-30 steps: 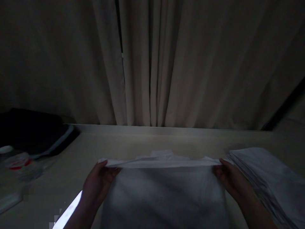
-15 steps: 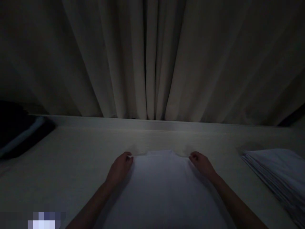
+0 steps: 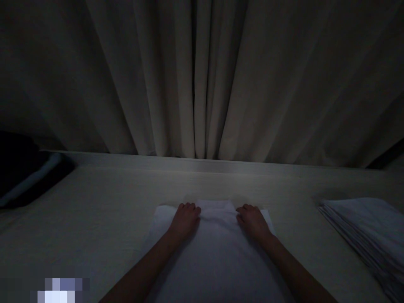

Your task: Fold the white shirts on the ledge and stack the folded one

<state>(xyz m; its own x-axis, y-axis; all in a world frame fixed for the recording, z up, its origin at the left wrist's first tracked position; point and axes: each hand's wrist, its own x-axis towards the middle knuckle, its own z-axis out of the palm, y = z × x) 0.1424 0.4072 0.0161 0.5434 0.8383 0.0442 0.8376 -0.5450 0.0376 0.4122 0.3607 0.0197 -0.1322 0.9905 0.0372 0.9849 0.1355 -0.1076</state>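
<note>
A white shirt [image 3: 217, 252] lies spread in front of me, its collar end [image 3: 216, 205] pointing toward the curtain. My left hand [image 3: 186, 216] is on its upper left part, with bent fingers closed on the cloth beside the collar. On the other side of the collar, my right hand [image 3: 251, 216] grips the cloth in the same way. A shallow crease runs across the fabric between both hands. Outside each hand, a shoulder corner of the shirt shows flat on the surface. The fingertips are partly hidden and dim.
A stack of folded white garments [image 3: 362, 227] lies at the right. Dark folded clothes [image 3: 28, 172] with a lighter strip sit at the far left. Behind the pale surface [image 3: 94, 219] runs a low raised edge [image 3: 151, 163], with grey-brown curtains [image 3: 176, 84] hanging behind it.
Both hands have moved inward from the shirt's outer shoulder corners to beside the collar. The corners now lie free outside the hands, and the cloth between them has creased.
</note>
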